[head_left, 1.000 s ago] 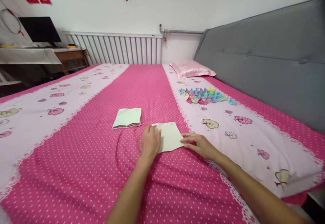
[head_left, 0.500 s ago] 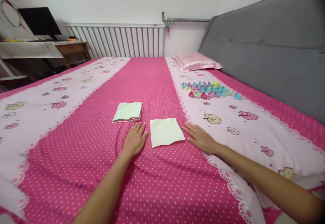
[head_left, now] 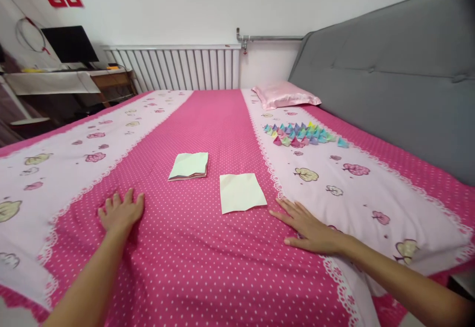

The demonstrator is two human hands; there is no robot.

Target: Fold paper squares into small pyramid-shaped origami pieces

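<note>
My left hand point(head_left: 121, 211) rests on the pink dotted bedsheet point(head_left: 193, 262) with its fingers spread, well left of the papers and holding nothing. On the other side, my right hand point(head_left: 308, 228) lies open and flat, close to the right corner of a single pale square sheet of paper point(head_left: 242, 193) but apart from it. A stack of square papers point(head_left: 188, 165), pale on top, sits to the left and a little beyond the single sheet. Several small folded paper pieces point(head_left: 300, 134) in mixed colours stand in rows farther off to the right.
A pink pillow point(head_left: 284, 94) lies at the far right of the bed, beside the grey padded headboard point(head_left: 393, 65). Behind the bed runs a white radiator point(head_left: 178, 67). A desk point(head_left: 55, 83) with a black monitor point(head_left: 70, 45) stands at the far left.
My left hand has moved left, away from the papers, and its fingers have spread. My right hand has shifted slightly right and nearer to me. The view has tilted up a little.
</note>
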